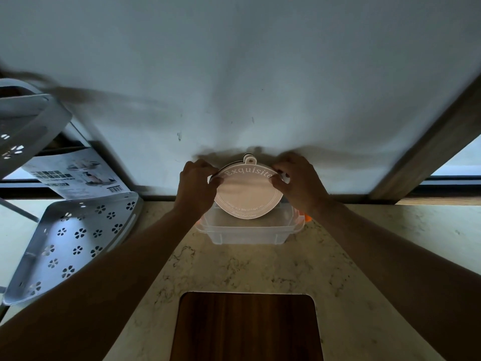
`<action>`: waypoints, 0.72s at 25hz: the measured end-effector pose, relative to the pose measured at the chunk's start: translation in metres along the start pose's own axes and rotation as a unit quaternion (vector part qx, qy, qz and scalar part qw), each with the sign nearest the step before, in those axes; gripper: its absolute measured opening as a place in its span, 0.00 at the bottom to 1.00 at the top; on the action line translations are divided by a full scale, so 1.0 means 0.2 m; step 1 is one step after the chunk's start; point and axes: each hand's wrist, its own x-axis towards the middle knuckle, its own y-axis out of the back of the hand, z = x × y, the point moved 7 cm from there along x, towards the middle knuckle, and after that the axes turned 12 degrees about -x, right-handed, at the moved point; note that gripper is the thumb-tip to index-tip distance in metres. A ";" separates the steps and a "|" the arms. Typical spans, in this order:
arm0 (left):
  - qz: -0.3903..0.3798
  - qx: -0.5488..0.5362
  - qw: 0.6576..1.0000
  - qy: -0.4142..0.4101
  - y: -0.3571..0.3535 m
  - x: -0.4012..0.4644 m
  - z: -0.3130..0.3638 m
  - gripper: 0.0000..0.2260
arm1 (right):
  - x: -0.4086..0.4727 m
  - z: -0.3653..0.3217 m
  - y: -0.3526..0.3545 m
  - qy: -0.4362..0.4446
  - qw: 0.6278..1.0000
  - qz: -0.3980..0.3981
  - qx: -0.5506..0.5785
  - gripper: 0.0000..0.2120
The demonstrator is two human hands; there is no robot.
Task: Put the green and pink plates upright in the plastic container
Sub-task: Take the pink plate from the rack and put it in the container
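A pink plate (247,191) printed "Exquisite" stands upright, its lower edge inside the clear plastic container (247,234) against the wall. A dark rim of a second plate shows just behind its upper left edge; its colour is hard to tell. My left hand (197,183) grips the plates' left edge. My right hand (299,181) grips the right edge. A small hanging tab sticks up at the top of the plate.
The container sits on a marbled counter (260,267). A wooden cutting board (247,327) lies near me. A white perforated corner shelf (70,241) and a printed cardboard sheet (78,175) stand at the left. A wooden frame (426,149) slants at the right.
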 end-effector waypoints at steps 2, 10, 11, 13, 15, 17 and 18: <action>0.001 -0.008 1.000 0.001 -0.01 0.00 0.00 0.06 | 0.00 -0.01 0.01 0.008 1.000 0.007 -0.005 0.07; 0.027 -0.019 0.999 0.005 0.01 -0.01 0.03 0.11 | -0.01 -0.04 0.04 -0.004 0.999 0.040 -0.025 0.06; 0.023 -0.008 1.000 0.005 0.01 -0.01 0.03 0.11 | -0.01 -0.04 0.04 -0.011 0.999 0.034 -0.010 0.07; 0.015 0.020 1.000 0.002 0.00 -0.01 0.02 0.11 | 0.00 -0.03 0.04 -0.023 0.999 0.018 0.016 0.08; 0.002 0.052 0.999 -0.004 0.00 -0.01 0.02 0.13 | 0.01 -0.03 0.04 -0.028 0.999 0.010 0.023 0.09; -0.006 0.081 0.997 -0.014 -0.01 -0.01 0.03 0.13 | 0.00 -0.03 0.04 -0.029 0.999 -0.001 0.019 0.10; -0.006 0.091 0.996 -0.019 -0.01 -0.01 0.04 0.13 | 0.00 -0.04 0.04 -0.029 0.999 -0.005 0.016 0.09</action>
